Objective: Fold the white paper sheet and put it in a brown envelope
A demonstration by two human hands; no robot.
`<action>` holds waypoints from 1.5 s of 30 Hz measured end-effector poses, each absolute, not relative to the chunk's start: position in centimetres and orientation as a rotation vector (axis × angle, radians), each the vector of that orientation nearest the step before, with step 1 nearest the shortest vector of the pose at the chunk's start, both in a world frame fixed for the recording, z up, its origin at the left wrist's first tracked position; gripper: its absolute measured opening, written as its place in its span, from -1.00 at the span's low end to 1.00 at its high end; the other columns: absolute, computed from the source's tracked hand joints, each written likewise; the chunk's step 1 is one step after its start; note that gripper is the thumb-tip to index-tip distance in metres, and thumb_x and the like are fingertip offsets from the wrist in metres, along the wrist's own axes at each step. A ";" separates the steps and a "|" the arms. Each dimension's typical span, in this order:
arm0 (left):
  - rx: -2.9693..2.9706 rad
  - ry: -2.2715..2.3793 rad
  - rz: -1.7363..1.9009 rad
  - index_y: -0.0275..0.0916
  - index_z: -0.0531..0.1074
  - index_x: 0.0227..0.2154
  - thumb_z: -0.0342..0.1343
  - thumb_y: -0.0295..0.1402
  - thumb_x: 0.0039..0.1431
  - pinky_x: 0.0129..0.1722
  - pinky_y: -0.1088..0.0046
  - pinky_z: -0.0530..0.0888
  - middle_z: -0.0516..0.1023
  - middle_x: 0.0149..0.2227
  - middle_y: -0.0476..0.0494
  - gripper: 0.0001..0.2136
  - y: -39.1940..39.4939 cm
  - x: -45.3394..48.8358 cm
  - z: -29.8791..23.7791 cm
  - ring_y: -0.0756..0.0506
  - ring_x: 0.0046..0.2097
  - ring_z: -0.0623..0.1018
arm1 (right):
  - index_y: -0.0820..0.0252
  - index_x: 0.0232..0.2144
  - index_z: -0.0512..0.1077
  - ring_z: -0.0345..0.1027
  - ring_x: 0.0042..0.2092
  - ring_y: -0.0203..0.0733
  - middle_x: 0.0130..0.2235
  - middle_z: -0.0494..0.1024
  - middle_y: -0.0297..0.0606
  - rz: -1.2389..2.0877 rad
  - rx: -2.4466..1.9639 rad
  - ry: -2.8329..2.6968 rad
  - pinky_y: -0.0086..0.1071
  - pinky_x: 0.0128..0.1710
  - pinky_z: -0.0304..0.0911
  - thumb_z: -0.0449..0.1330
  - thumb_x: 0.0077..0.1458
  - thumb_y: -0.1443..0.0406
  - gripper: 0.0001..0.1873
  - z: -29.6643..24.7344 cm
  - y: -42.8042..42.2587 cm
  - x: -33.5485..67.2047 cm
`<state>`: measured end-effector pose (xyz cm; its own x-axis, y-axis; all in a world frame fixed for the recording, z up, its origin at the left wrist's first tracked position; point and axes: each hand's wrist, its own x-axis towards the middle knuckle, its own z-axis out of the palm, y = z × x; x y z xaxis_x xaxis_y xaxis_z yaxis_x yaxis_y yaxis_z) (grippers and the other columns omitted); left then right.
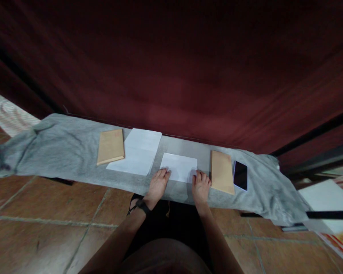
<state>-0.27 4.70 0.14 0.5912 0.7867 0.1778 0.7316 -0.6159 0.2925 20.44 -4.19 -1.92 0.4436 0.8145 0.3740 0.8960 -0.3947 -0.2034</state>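
A small white sheet of paper (179, 166) lies flat on a grey cloth, directly in front of me. At its lower left corner rests my left hand (158, 184), fingers stretched out and fingertips on the paper's edge. My right hand (201, 186) lies at the lower right corner with its fingers extended, close to a stack of brown envelopes or a brown-covered pad (222, 172). Neither hand grips anything. Left of the sheet are larger white papers (141, 152), partly under a brown-covered book or envelope stack (111, 146).
The grey cloth (65, 146) covers a long narrow bench against a dark red panel (171, 76). A phone (240, 176) with a dark screen lies to the right. Tiled floor (40, 228) shows below, and a white sheet or board (322, 198) sits at far right.
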 end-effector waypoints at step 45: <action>2.913 0.959 0.322 -0.41 0.06 0.37 -0.09 -0.30 0.36 0.42 0.11 -0.02 0.07 0.43 -0.38 -0.43 2.2 0.0 -0.9 -0.20 0.45 0.05 | 0.38 0.37 0.11 0.07 0.38 0.01 0.38 0.18 0.06 -0.132 -2.062 -1.845 -0.01 0.36 -0.06 -0.15 0.44 0.12 -0.39 -2.3 -6.8 14.2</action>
<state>-0.02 2.23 -0.91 0.7848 0.5933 0.1791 0.5812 -0.8050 0.1196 14.21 -6.77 -2.29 0.1382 0.9405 0.3105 0.9752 -0.0745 -0.2086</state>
